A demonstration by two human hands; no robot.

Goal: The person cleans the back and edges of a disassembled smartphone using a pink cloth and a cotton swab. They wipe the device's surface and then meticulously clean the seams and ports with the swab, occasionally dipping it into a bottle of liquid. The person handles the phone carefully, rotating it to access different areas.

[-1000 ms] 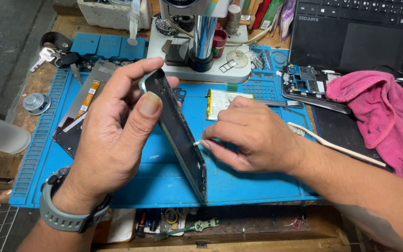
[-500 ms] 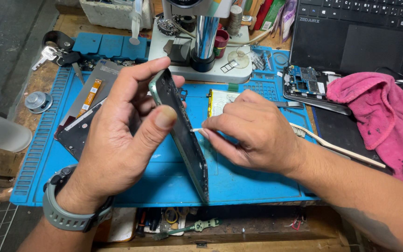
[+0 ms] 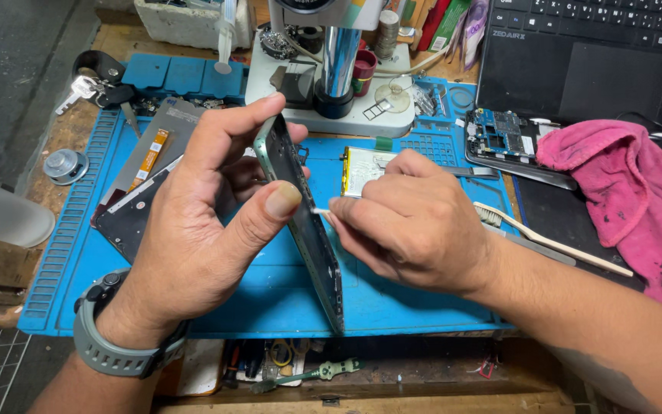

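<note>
My left hand (image 3: 201, 230) grips a phone frame (image 3: 308, 230) edge-on, thumb pressed on its near side and fingers wrapped behind it. The frame stands almost upright over the blue work mat (image 3: 270, 295). My right hand (image 3: 411, 222) pinches a thin white swab (image 3: 320, 211) whose tip touches the inner face of the frame just below my left thumb. A grey watch (image 3: 113, 345) is on my left wrist.
A display panel with an orange flex cable (image 3: 147, 165) lies at the mat's left. A microscope stand (image 3: 331, 84) sits behind, a flat battery (image 3: 365, 169) beside it. A circuit board (image 3: 503, 134), white toothbrush (image 3: 545, 241), pink cloth (image 3: 630, 199) and laptop (image 3: 591, 54) lie to the right.
My left hand has tipped the phone frame slightly and shifted its thumb lower along the edge. The swab tip in my right hand has moved a little along the frame's inner face.
</note>
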